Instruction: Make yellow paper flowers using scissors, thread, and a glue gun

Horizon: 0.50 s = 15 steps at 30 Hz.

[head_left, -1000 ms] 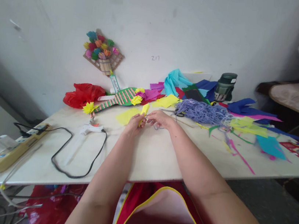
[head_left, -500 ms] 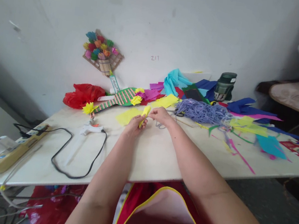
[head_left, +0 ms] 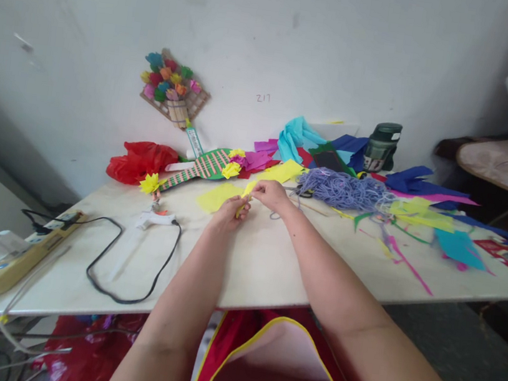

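- The left hand has its grip closed around the rolled yellow paper, which stands up between the two hands above the surface.
- The right hand meets it at the paper, fingertips drawn together; its grip appears closed on a thin thread looping below, though the pinch is too small to confirm.
- If the left grip loosens, the roll could spring open; if it squeezes too hard, the thin paper could crease.
- A hard pull on the thread could tear the paper, and the slack loop could knot or snag.
- The glue gun lies to the left, and its black cord curves near the left forearm; a sweep of that arm could drag it.
- On the pale surface, a flat yellow sheet lies just beyond the left hand, with a green guitar-shaped craft behind.
- Tangled yarn and coloured scraps spread to the right, near a dark bottle.
- A plain wall backs the room, a paper-flower basket against it.
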Each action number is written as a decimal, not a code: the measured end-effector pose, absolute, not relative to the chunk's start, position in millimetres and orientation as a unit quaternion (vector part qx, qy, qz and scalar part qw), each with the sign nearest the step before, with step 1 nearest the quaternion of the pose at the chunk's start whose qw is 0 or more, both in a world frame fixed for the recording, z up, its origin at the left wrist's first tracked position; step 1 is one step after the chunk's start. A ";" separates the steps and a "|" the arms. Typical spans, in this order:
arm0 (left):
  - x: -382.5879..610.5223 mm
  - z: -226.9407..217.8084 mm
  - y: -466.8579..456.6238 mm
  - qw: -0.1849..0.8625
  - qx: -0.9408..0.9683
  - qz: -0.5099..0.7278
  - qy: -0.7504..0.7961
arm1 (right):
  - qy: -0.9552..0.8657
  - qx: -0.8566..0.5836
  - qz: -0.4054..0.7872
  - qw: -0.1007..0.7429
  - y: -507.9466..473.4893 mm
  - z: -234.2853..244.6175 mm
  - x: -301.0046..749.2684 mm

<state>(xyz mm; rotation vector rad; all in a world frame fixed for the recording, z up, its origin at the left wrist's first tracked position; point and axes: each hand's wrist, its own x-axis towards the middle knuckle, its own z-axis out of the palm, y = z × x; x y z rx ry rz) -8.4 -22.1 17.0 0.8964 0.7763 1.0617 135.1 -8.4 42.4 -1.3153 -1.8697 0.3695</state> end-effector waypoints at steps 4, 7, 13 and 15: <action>-7.6 20.2 -25.1 0.715 0.397 0.455 0.352 | -0.741 -0.531 0.120 0.393 -10.5 43.1 135.2; -7.7 21.1 -25.3 0.724 0.398 0.442 0.350 | -0.740 -0.541 0.109 0.385 -11.3 43.7 135.6; -9.5 17.6 -21.4 0.738 0.412 0.437 0.308 | -0.733 -0.546 0.103 0.392 -9.8 43.6 136.7; -9.9 16.7 -21.4 0.735 0.426 0.437 0.294 | -0.732 -0.545 0.101 0.396 -9.2 43.3 137.3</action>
